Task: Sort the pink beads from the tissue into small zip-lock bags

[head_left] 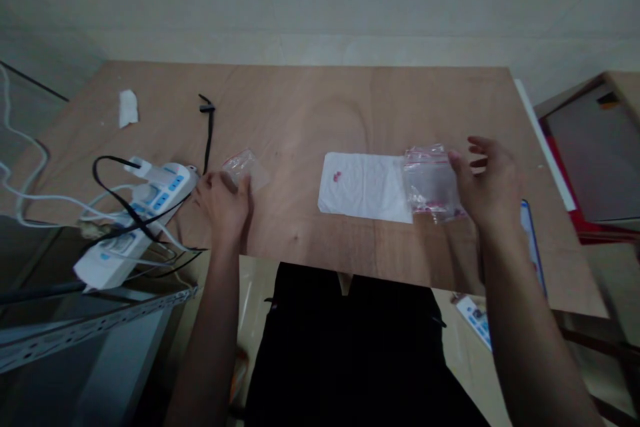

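Note:
My left hand [223,207] rests low over the left part of the wooden table, fingers loosely bent and the thumb apart from them. Just beyond its thumb and fingertips lies a small clear plastic bag [257,172]; whether they touch it I cannot tell. On the right, my right hand [487,180] is held with thumb and fingers apart and nothing between them. Its thumb is beside a stack of clear zip bags [431,180] with reddish seal lines. Left of the stack, a white paper sheet [367,187] lies flat with a small reddish spot or item [337,177] on it.
A white power strip [163,197] with tangled cables sits at the table's left edge. Behind it are a black strap or cable [208,130] and a white paper scrap [128,108]. A blue-edged flat object [533,240] lies partly behind my right forearm. A wall stands behind.

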A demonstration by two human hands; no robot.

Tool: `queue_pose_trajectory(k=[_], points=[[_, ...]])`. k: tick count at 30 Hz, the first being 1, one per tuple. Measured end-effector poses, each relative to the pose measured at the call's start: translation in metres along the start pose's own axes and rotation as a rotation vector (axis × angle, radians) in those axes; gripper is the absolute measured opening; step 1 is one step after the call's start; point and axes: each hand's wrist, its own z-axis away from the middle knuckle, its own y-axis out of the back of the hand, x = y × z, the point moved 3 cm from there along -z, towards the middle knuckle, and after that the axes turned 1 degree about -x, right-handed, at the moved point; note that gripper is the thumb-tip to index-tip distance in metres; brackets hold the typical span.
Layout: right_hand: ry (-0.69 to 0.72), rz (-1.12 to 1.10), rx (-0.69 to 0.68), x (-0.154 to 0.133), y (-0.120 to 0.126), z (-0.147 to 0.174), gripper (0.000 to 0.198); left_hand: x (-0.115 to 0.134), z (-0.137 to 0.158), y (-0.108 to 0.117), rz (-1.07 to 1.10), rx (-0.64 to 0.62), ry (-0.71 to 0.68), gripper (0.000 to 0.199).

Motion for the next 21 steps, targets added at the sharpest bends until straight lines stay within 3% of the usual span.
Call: queue_pose_trajectory(k=[6, 9, 15, 18, 21], points=[[0.165, 0.119, 0.106, -0.011, -0.001, 0.011, 0.037, 0.006, -0.004, -0.003, 0.153, 0.065, -0.036, 0.020], [0.246, 0.021, 0.071, -0.031, -0.001, 0.019, 0.033, 0.018, -0.003, 0.004, 0.349, 0.044, -0.174, 0.013], [0.344, -0.376, -0.261, -0.098, -0.017, 0.037, 0.019, 0.059, 0.021, 0.031, 0.673, -0.249, -0.423, 0.014], [0.351, -0.571, -0.500, -0.124, -0.030, 0.046, 0.016, 0.078, 0.035, 0.043, 0.763, -0.404, -0.462, 0.013], [0.256, -0.760, -0.736, -0.133, -0.040, 0.057, 0.022, 0.089, 0.044, 0.051, 0.818, -0.483, -0.438, 0.012]])
